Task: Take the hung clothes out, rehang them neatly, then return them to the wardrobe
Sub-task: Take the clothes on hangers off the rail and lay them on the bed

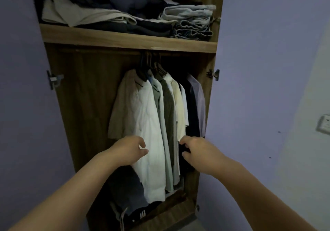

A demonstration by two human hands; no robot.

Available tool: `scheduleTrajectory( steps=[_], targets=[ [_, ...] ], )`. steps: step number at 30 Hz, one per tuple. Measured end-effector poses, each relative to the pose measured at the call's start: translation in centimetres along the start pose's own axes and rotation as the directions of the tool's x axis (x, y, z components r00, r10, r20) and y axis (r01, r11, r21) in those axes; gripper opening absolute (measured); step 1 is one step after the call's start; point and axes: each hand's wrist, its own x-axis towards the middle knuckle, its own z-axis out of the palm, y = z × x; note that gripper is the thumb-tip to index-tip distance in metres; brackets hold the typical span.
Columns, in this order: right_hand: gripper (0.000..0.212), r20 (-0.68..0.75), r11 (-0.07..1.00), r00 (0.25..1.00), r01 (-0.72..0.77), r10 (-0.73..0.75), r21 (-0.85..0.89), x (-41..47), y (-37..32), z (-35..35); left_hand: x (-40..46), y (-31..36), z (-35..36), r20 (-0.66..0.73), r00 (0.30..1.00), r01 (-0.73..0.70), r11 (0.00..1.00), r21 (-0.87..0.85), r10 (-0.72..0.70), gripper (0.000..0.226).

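Several shirts (153, 116) hang on dark hangers (151, 66) from a rail inside an open wooden wardrobe (75, 105): beige, white, olive, cream, dark and lilac ones, bunched together. My left hand (128, 150) reaches in at the left of the bunch, fingers loosely curled, in front of the white shirt's lower part. My right hand (194, 150) reaches in at the right, fingers loosely curled in front of the dark garments. Neither hand plainly grips cloth.
A shelf (125, 37) above the rail carries folded clothes (125, 14). Dark clothing (132, 204) lies heaped on the wardrobe floor. Lilac doors stand open on both sides, with hinges (213, 74) showing. A wall socket (324, 124) sits at the right.
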Motion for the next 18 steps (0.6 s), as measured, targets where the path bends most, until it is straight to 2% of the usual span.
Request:
scheduleTrajectory(
  steps=[6, 10, 18],
  targets=[
    [0.043, -0.05, 0.992, 0.992, 0.119, -0.117, 0.049, 9.2, 3.0, -1.1, 7.0, -0.1, -1.8, -0.093, 0.993, 0.068, 0.998, 0.015, -0.066, 0.036],
    [0.039, -0.072, 0.981, 0.984, 0.172, -0.166, 0.085, 15.2, 4.1, -1.6, 10.8, -0.4, -3.3, -0.144, 0.982, 0.123, 0.992, -0.001, -0.122, 0.028],
    [0.056, -0.156, 0.954, 0.957, 0.266, -0.245, 0.137, 25.9, 3.3, 0.2, 17.6, -4.1, -5.1, -0.21, 0.958, 0.187, 0.98, -0.065, -0.197, 0.027]
  ],
)
